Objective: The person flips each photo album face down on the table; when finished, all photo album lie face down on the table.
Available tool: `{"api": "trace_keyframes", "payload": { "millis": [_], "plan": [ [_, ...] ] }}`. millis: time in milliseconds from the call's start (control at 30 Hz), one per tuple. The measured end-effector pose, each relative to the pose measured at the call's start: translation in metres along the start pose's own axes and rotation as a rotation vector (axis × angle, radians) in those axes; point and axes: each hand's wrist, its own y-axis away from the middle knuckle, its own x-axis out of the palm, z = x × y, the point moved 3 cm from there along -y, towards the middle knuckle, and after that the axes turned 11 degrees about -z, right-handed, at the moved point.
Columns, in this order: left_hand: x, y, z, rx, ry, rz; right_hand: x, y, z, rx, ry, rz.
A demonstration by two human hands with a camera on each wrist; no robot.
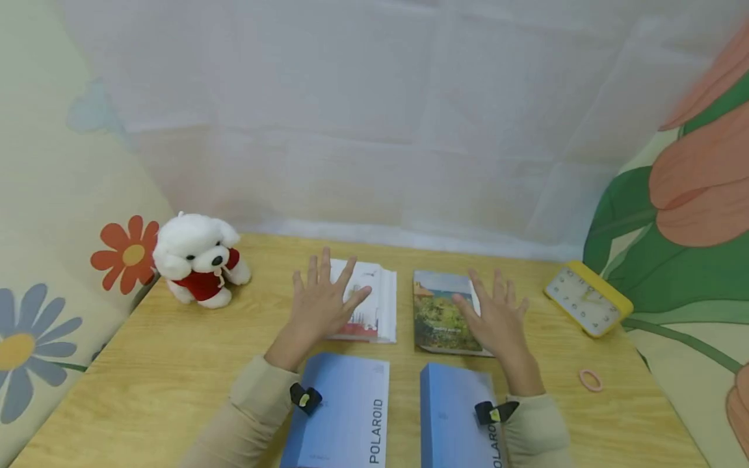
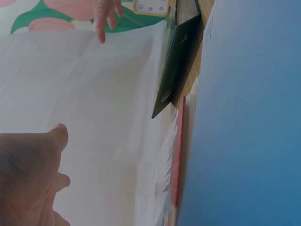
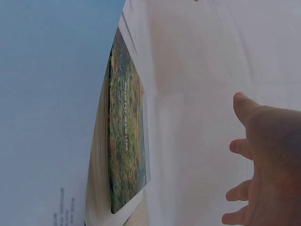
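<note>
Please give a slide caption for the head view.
Two open hands, left hand and right hand, above two books on a table.

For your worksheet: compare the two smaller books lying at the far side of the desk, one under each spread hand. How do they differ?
The white book under the left hand has a pale cover with a red strip at its near edge; the landscape book under the right hand shows a colourful green and orange picture. The white book looks thicker. Both lie flat and closed on the wooden desk.
</note>
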Motion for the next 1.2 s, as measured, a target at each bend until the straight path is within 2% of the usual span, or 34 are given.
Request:
{"api": "trace_keyframes", "payload": {
  "millis": [200, 400, 567, 700, 767, 867, 967, 1033, 1133, 1200],
  "plan": [
    [-0.001, 0.003, 0.001, 0.011, -0.012, -0.014, -0.005, -0.001, 0.001, 0.002, -0.002, -0.007],
    [-0.009, 0.006, 0.007, -0.001, -0.058, -0.013, -0.008, -0.002, 0.009, -0.019, -0.009, -0.013],
    [-0.013, 0.010, 0.011, -0.019, -0.036, -0.003, -0.009, 0.000, 0.013, -0.024, -0.016, -0.006],
    [-0.016, 0.012, 0.010, -0.038, -0.057, -0.032, -0.012, 0.003, 0.015, -0.035, 0.003, -0.011],
    [-0.016, 0.015, 0.004, -0.033, -0.086, -0.056, -0.017, 0.008, 0.014, -0.044, 0.021, -0.016],
    [-0.015, 0.026, -0.011, 0.015, -0.094, -0.089, -0.026, 0.021, 0.012, -0.060, 0.047, -0.015],
    [-0.011, 0.043, -0.028, 0.084, -0.072, -0.113, -0.031, 0.040, 0.008, -0.069, 0.076, 0.016],
    [-0.007, 0.056, -0.037, 0.108, -0.030, -0.101, -0.031, 0.056, 0.005, -0.073, 0.097, 0.039],
    [0.001, 0.079, -0.051, 0.146, 0.045, -0.021, -0.025, 0.078, 0.000, -0.086, 0.078, 0.064],
    [0.007, 0.095, -0.064, 0.172, 0.133, 0.078, -0.018, 0.088, -0.003, -0.111, 0.042, 0.071]
  ]
}}
